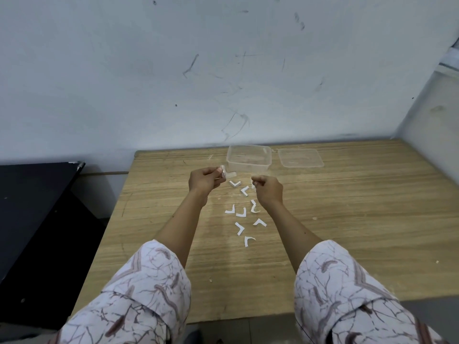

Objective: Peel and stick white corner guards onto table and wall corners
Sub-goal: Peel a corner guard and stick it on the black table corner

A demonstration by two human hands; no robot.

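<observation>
Above a light wooden table, the left hand pinches a small white L-shaped corner guard between thumb and fingertips, the guard jutting out to the right of the grip. The right hand, well apart from the guard, is curled with a tiny white scrap nipped at its fingertips. Below them, white L-shaped backing papers lie scattered. A clear plastic container and its flat clear lid sit near the wall.
</observation>
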